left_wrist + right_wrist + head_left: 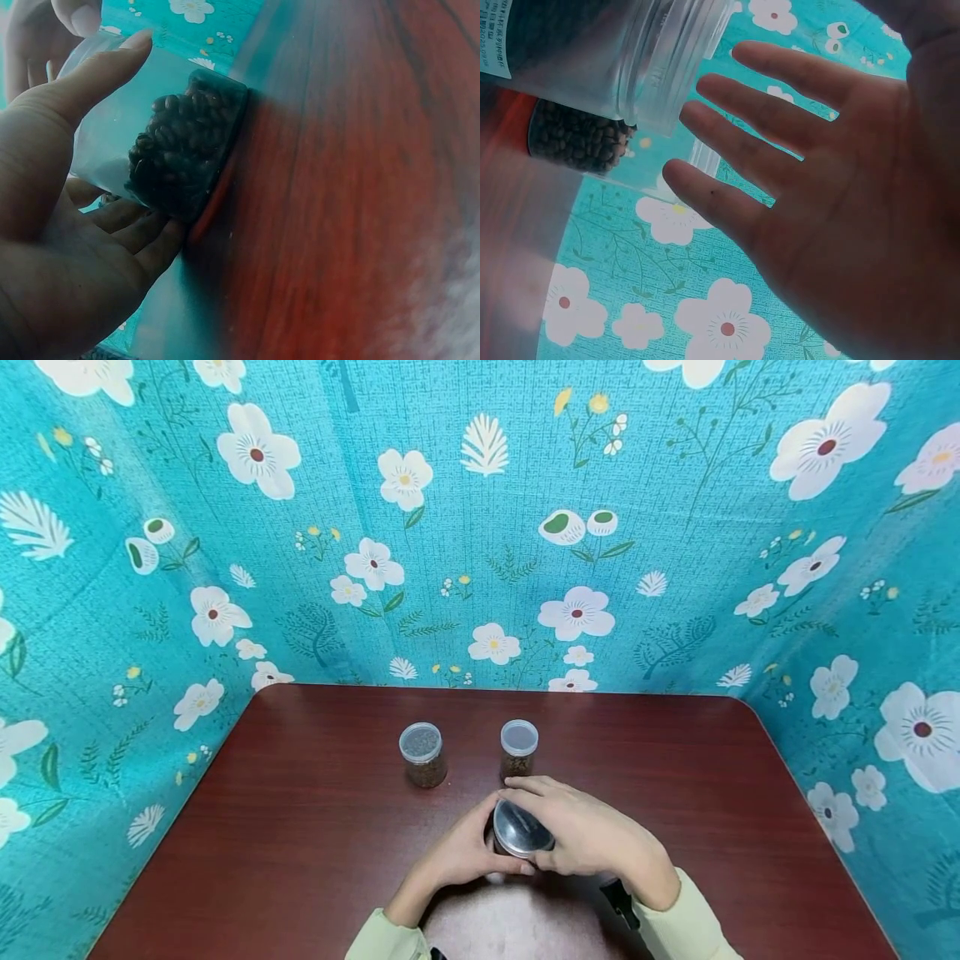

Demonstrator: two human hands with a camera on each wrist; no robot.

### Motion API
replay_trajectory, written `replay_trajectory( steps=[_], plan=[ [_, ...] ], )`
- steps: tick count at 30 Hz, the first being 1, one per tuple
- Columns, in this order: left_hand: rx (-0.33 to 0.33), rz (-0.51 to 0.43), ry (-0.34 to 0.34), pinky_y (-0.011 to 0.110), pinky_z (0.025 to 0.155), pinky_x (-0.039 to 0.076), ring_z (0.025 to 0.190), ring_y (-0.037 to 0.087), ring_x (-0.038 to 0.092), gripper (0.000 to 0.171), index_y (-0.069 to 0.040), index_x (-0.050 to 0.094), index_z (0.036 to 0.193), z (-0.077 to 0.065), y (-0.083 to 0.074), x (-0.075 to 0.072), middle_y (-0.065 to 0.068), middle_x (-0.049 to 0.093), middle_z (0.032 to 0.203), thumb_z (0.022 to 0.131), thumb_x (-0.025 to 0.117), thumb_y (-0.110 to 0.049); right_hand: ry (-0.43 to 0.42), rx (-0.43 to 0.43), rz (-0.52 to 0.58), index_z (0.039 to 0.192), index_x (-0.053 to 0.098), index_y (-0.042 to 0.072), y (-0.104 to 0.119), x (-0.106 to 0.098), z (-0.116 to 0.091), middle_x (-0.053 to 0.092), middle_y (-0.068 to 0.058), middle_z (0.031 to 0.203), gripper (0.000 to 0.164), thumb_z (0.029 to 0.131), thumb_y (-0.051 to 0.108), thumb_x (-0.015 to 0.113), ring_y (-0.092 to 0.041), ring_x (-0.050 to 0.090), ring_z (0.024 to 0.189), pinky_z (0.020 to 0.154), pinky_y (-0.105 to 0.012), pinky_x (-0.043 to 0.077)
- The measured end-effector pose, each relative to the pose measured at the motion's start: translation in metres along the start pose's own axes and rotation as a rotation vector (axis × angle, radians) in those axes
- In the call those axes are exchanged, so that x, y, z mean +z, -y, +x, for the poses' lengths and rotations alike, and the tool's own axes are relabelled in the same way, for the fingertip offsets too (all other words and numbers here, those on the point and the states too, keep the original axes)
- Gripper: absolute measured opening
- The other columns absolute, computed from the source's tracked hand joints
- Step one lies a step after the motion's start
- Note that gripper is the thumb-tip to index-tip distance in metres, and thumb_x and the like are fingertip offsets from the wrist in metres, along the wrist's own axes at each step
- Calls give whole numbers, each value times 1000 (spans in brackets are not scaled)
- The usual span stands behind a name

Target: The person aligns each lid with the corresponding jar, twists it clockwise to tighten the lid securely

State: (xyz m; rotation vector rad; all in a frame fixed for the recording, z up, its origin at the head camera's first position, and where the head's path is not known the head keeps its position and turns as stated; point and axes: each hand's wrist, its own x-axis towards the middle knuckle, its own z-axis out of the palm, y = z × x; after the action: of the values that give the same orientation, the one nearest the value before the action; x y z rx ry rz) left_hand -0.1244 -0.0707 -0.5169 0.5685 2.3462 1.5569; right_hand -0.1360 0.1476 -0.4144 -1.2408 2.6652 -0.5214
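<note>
Near the front of the table, a clear plastic jar part-filled with dark beans, which look like coffee beans, stands in my left hand. My left thumb lies along one side of the jar and the fingers curl around the other. Its round translucent lid shows between both hands in the head view. My right hand is at the lid, its fingers straight and spread in the right wrist view, fingertips close to the rim. A white printed label shows on the jar there.
Two more lidded jars stand farther back: a wider one with dark contents at left, and a narrower one with brown contents just beyond my right hand. The red-brown table meets a blue flowered cloth behind it.
</note>
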Motion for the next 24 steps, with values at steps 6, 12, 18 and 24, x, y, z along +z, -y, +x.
replay_trajectory(
  steps=[6,12,18,24],
  plan=[
    [4,-15,1,28,115,44,134,8,56,96,-43,42,153,1,1,1,-15,55,151,74,97,-40,-8,5,-19,146,58,11,-1,1,1,60,-6,148,72,80,19,87,-24,57,136,107,-43,55],
    [3,-23,7,28,112,46,129,10,59,91,-40,44,151,0,2,0,-11,58,148,76,96,-37,-39,49,-63,139,63,12,1,3,4,66,-3,135,67,79,26,90,-22,60,122,97,-41,57],
    [-15,-18,4,28,111,45,128,12,60,94,-37,42,154,0,3,0,-10,59,147,77,95,-35,-46,155,-139,139,64,10,8,7,10,64,-7,122,76,79,48,90,-24,60,108,81,-41,58],
    [-19,-36,1,28,110,47,125,9,62,95,-38,43,154,0,2,0,-11,60,144,75,97,-39,-77,260,-180,128,66,6,15,12,14,64,-13,113,77,79,61,86,-28,62,100,75,-45,58]
  ],
)
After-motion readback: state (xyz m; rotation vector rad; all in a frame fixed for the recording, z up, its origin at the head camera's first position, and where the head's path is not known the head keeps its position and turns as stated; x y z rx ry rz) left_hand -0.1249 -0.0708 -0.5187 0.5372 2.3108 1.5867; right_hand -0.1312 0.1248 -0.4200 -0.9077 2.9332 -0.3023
